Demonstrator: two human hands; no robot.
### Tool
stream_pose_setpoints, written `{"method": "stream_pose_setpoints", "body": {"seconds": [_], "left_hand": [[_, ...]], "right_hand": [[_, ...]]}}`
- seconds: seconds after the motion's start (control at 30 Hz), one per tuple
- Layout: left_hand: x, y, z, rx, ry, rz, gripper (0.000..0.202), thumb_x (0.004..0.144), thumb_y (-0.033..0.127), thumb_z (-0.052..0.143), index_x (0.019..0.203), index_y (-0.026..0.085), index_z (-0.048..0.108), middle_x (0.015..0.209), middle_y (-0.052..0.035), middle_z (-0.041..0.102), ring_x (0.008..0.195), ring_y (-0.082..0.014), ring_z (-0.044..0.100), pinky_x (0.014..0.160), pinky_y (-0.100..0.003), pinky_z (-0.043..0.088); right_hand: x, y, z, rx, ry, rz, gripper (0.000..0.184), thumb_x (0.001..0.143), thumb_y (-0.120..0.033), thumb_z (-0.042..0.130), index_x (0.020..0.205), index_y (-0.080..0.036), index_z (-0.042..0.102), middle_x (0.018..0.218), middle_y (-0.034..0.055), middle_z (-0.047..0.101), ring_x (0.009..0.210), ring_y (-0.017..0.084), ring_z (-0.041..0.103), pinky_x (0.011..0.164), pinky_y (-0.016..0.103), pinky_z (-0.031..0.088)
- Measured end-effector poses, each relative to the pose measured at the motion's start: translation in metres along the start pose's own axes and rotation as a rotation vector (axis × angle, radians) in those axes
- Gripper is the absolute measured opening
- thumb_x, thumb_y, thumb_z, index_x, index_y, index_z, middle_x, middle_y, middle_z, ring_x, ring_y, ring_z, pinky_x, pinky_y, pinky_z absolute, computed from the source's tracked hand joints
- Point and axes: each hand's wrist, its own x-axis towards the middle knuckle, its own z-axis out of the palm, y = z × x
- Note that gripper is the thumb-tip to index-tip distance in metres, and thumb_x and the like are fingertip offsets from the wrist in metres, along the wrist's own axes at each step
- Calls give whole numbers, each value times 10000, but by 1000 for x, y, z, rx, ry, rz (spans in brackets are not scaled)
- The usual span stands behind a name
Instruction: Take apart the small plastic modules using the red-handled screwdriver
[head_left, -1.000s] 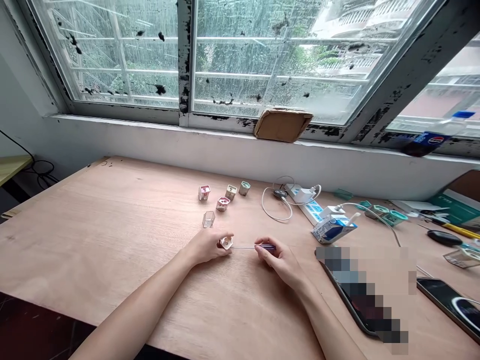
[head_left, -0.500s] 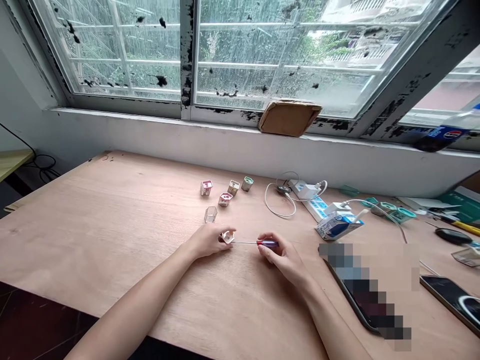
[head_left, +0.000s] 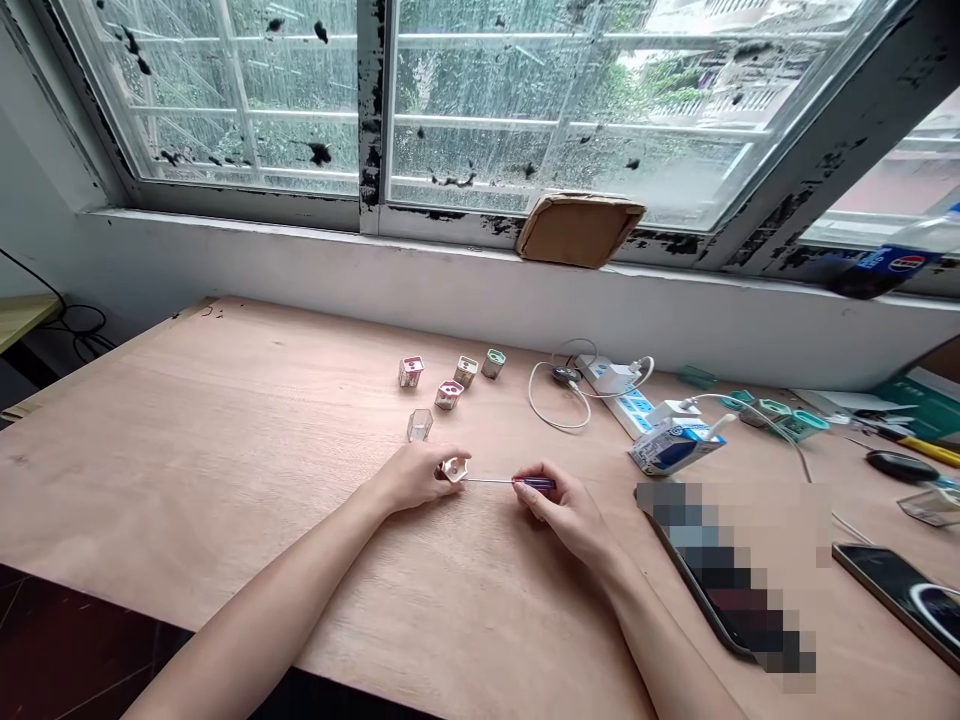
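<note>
Between the thumb and fingers of my left hand (head_left: 414, 478) is a small pale hexagonal piece (head_left: 455, 469), its open side facing right. My right hand (head_left: 553, 500) grips the red and blue handle of a screwdriver (head_left: 534, 483). The thin shaft points left and its tip meets the pale piece; whether it sits in a screw is too small to tell. Just beyond my left hand stands a clear hexagonal cup (head_left: 420, 425). Farther back are small hexagonal containers with pink tops (head_left: 411, 372), a cream top (head_left: 466, 372) and a green top (head_left: 493, 363).
A power strip (head_left: 619, 395) with white cables lies at the back right, beside a blue and white carton (head_left: 675, 445). A partly blurred phone (head_left: 697, 590) lies right of my right arm, with another phone (head_left: 892, 590) beyond. Several green-rimmed containers (head_left: 802, 425) sit farther right.
Both hands keep the same hold on the pale piece and the screwdriver. The handle looks slightly turned, showing less red. The whole view has shifted a little.
</note>
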Motion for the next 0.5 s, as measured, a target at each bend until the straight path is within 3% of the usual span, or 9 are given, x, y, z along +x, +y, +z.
{"method": "stream_pose_setpoints", "body": {"seconds": [0.13, 0.3, 0.5], "left_hand": [[0, 2, -1, 11, 0, 3, 473, 788, 226, 759, 1253, 194, 679, 849, -26, 694, 713, -150, 625, 701, -237, 464], [-1, -1, 0, -15, 18, 5, 460, 792, 227, 748, 1246, 194, 683, 801, -9, 665, 694, -134, 597, 693, -225, 459], [-1, -6, 1, -23, 10, 42, 488, 805, 206, 713, 1290, 201, 654, 767, 15, 626, 673, -112, 566, 682, -214, 445]], "right_hand": [[1, 0, 0, -53, -15, -19, 439, 849, -631, 587, 789, -197, 587, 582, -15, 545, 496, 122, 468, 482, 261, 395], [0, -5, 3, 33, 13, 0, 449, 786, -608, 678, 932, -197, 571, 669, -16, 562, 529, 122, 494, 459, 242, 408], [0, 1, 2, 9, 11, -9, 436, 834, -627, 629, 835, -193, 585, 580, -30, 530, 459, 112, 460, 426, 239, 363]]}}
